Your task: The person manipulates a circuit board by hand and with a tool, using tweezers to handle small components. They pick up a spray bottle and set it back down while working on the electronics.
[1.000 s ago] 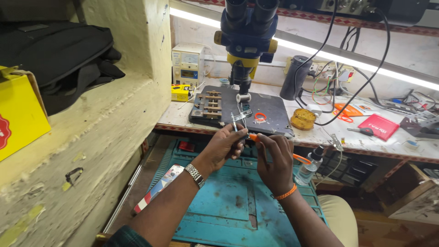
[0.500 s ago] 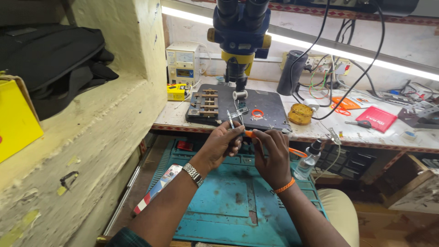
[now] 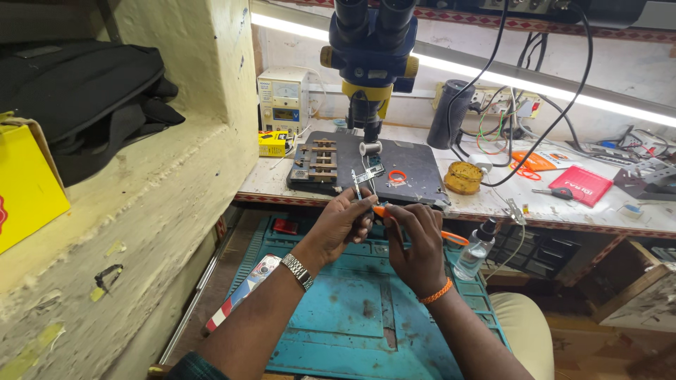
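Mid-step on small bench work: left hand [image 3: 345,224] pinched around metal tweezers [image 3: 360,184], tips raised toward twelve o'clock. Right hand [image 3: 415,236] closed on an orange-handled tool [image 3: 451,237], meeting the tweezers just below the counter [image 3: 274,179] edge. Tiny part between them too small to make out. Microscope [image 3: 371,49] standing at twelve o'clock. Next move likely calls for steady, fine pressure without slipping.

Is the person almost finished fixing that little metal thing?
Can't tell how near the end. Done: tools are laid out by the microscope. In hand: the left hand holds a small metal piece while the right hand works an orange-handled tool against it. Left: both hands are busy.
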